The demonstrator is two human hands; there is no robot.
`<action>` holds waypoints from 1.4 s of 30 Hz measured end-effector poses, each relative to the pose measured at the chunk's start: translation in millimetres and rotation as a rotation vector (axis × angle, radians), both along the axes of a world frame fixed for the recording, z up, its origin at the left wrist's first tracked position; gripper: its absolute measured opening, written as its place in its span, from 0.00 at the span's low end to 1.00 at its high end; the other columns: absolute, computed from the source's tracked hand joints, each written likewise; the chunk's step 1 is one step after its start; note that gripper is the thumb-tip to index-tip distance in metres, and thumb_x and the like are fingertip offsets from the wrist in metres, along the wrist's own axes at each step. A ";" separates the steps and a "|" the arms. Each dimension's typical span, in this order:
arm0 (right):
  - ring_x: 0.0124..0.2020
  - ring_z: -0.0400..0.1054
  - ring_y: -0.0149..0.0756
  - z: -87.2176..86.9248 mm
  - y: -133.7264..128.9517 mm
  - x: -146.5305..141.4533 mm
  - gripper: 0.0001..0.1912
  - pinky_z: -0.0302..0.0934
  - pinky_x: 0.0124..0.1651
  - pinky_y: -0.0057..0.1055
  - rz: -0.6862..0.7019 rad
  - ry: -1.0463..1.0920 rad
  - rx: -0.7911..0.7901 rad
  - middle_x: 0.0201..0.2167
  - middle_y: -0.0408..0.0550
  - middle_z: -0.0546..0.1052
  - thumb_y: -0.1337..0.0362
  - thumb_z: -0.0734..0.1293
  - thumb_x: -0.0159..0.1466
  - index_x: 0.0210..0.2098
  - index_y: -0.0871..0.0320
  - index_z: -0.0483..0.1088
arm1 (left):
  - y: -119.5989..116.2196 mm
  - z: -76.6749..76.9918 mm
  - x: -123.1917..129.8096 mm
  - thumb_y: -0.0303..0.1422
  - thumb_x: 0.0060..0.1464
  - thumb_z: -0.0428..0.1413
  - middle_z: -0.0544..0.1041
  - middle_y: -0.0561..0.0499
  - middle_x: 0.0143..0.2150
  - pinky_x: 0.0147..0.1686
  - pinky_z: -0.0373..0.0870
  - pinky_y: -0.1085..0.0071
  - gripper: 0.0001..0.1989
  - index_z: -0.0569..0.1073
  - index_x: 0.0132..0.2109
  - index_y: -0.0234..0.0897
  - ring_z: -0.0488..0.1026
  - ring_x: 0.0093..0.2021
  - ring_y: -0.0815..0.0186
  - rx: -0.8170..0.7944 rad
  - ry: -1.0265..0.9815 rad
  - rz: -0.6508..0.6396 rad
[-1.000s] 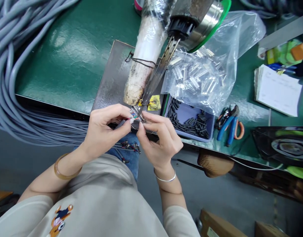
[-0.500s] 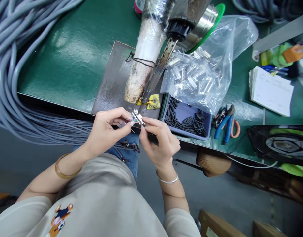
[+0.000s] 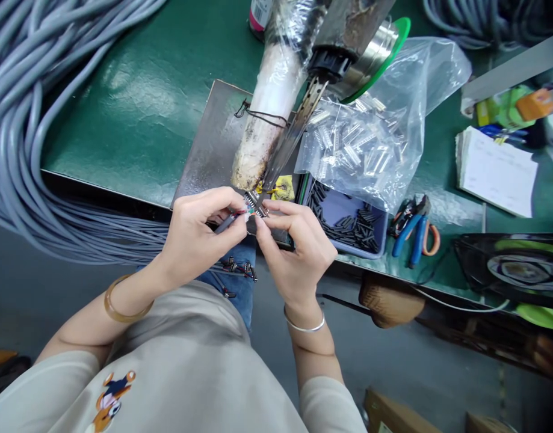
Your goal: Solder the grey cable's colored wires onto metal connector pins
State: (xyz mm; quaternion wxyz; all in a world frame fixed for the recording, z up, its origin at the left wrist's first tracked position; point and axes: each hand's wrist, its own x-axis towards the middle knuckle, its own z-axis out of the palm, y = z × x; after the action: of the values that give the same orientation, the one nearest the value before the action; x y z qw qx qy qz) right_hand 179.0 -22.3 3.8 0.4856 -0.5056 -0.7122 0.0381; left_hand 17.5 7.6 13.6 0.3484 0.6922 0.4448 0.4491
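Observation:
My left hand pinches the end of a grey cable, whose thin coloured wires reach a small metal multi-pin connector. From the other side my right hand closes thumb and fingers on the connector's lower right end. Above them a soldering iron with a slotted metal barrel points down, its dark tip at the connector's pins. Whether the tip touches a pin is too small to tell. Beside the barrel hangs a stained white tube tied with black wire.
To the right are a clear bag of connectors, a purple bin of black sleeves, blue-handled pliers and a paper stack. A yellow sponge lies behind my hands. Grey cables fill the left; finished-looking connector ends hang over my lap.
Both hands have moved up slightly with the cable and connector, bringing the connector's pins to the iron's tip. My right fingers have spread a little. The view has shifted slightly.

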 end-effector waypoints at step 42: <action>0.44 0.79 0.33 -10.5 -7.0 -5.5 0.09 0.73 0.46 0.28 0.006 0.049 -0.018 0.43 0.50 0.82 0.75 0.68 0.64 0.34 0.56 0.66 | 0.0 -9.7 -0.6 0.28 0.50 0.60 0.76 0.51 0.30 0.27 0.68 0.79 0.03 0.75 0.32 0.33 0.70 0.26 0.74 -0.330 -0.193 -0.034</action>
State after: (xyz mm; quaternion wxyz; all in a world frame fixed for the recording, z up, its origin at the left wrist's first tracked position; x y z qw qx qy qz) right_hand 173.5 -29.3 -6.7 0.4982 -0.5068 -0.7011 0.0584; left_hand 16.9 7.6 3.9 0.5058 0.5868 0.4650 0.4285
